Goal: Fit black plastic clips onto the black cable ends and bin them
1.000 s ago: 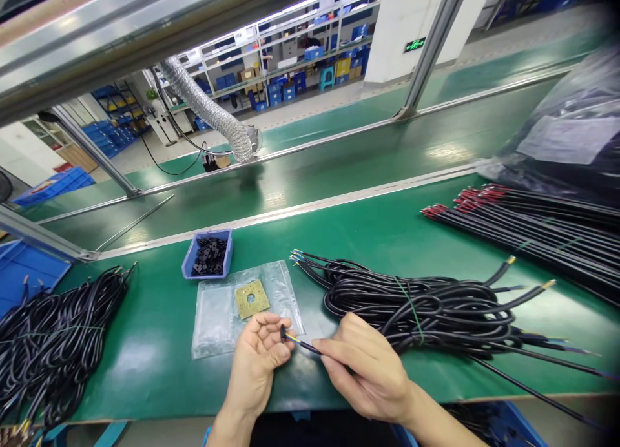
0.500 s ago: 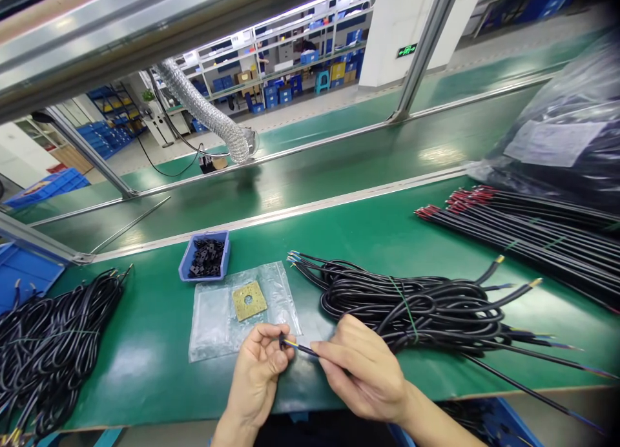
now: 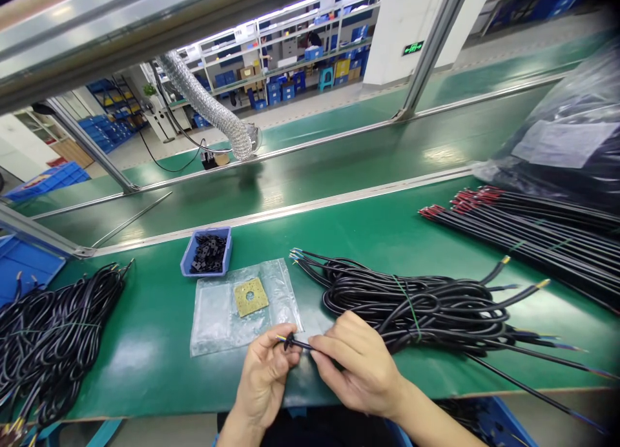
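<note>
Near bench edge [image 3: 179, 416] — black part [image 3: 289, 340] on cable [image 3: 305, 345] between hands [image 3: 264, 376] [image 3: 361, 366], room leftward

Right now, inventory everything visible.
parts bin: 1, blue, centre-left
fittings: many, black, in bin
plastic bag: 1, clear, before bin
holed pad: 1, yellowish, on bag
cable bundles: 2, black, left end and right of bag
red-tipped leads: many, black, right
wrapped pack: 1, dark, behind leads
worktop: 1, green, beneath
duct: 1, silver, beyond worktop
crates: several, blue, left
shelving: several, pale, background, contents uncountable
held cable: 1, black, between hands
held fitting: 1, black, left fingertips
left hand: 1, bare, on held fitting
right hand: 1, bare, on held cable
</note>
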`<state>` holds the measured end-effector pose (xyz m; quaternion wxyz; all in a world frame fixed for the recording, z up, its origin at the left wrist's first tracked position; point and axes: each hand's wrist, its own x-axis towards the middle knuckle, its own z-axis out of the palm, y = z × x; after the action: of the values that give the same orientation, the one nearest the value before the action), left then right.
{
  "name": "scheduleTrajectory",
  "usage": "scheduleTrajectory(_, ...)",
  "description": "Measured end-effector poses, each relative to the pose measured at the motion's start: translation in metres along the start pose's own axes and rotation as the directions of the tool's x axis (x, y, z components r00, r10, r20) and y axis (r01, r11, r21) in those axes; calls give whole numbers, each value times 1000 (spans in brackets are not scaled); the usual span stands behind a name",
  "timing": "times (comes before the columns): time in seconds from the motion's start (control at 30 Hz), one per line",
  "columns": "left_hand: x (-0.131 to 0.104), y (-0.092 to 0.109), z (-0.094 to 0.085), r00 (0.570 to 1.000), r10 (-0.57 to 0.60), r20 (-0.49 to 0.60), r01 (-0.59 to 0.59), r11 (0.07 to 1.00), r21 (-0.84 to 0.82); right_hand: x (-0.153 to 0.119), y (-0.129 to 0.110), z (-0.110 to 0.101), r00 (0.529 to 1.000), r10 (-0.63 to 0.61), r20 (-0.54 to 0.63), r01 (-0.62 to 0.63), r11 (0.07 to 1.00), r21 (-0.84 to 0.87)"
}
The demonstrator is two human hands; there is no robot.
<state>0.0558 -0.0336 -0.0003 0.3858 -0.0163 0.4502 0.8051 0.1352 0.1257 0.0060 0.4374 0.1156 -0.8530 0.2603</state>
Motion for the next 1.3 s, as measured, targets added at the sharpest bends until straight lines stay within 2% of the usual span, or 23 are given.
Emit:
scheduleTrajectory(0.1, 1, -5, -1, 996, 87, -12, -87, 995, 39, 0, 0, -1, 1000, -7, 30, 7, 1000, -2)
scheduleTrajectory(0.3, 4, -15, 0, 970, 224, 89, -238, 952, 194, -2, 2, -4, 991, 22, 132, -33, 997, 75)
scheduleTrajectory(0.53, 2, -15, -1, 958, 274, 79, -285, 917, 281, -3, 2, -5, 985, 18, 171, -30, 997, 66)
scheduleTrajectory(0.7, 3, -10, 4, 942, 301, 150, -336, 854, 397, -7, 2, -1, 983, -4, 183, -9, 998, 69)
scheduleTrajectory(0.9, 5, -9, 12, 956, 270, 111, -292, 864, 411, -7, 4, -2, 972, 25, 233, -49, 994, 97)
scheduleTrajectory(1.07, 5, -12, 11, 944, 310, 115, -329, 841, 429, -7, 5, -2, 976, 36, 215, -58, 993, 99)
scheduleTrajectory(1.2, 0, -13, 3, 932, 314, 180, -361, 846, 393, -6, 5, -5, 976, 30, 217, -53, 994, 99)
scheduleTrajectory(1.3, -4, -13, -2, 909, 309, 281, -383, 884, 269, 1, 1, -18, 936, 18, 352, -81, 983, 165)
